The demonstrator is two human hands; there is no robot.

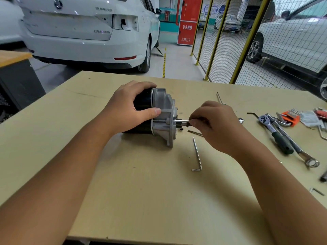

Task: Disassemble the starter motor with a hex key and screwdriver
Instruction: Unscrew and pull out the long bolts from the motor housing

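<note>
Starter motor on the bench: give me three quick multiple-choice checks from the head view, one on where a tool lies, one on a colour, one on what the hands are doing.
1. Where does the loose L-shaped hex key lie?
A. On the table, nearer the person than the right hand
B. On top of the motor
C. In the orange holder

2. What colour is the hex key holder?
A. Blue
B. Orange
C. Green

3. What is the left hand doing?
A. Resting flat on the table
B. Lifting the ratchet
C. Gripping the starter motor

Answers: 1 A, the key lies bare on the table below the right hand. 2 B, the holder by the ratchet is orange. 3 C, its fingers and thumb curl round the black body while the right hand pinches a thin tool at the shaft end.
</note>
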